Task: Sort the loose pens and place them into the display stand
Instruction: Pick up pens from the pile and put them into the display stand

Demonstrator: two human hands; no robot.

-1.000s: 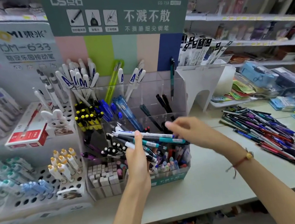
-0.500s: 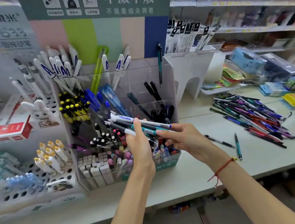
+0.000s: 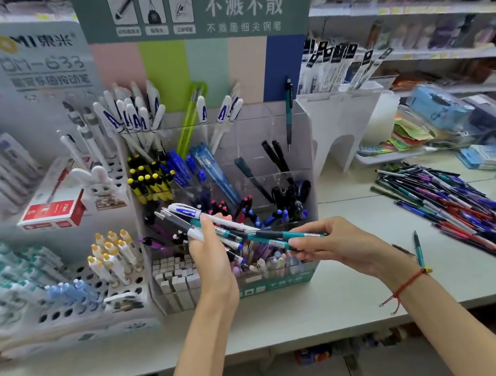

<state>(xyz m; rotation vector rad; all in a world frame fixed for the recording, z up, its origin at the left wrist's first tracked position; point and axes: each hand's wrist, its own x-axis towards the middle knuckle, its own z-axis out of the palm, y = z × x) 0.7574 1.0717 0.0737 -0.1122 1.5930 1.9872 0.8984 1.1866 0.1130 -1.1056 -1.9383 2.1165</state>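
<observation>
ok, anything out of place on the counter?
Yes: a heap of loose pens lies unsorted on the counter right of the display stand, and a single teal pen lies apart beside the right hand.

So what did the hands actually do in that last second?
The right hand came down from above the bundle of mixed pens and now pinches the tip end of a teal pen in it. The left hand still grips the bundle in front of the clear acrylic display stand. The loose pile of pens on the table is unchanged.
</observation>
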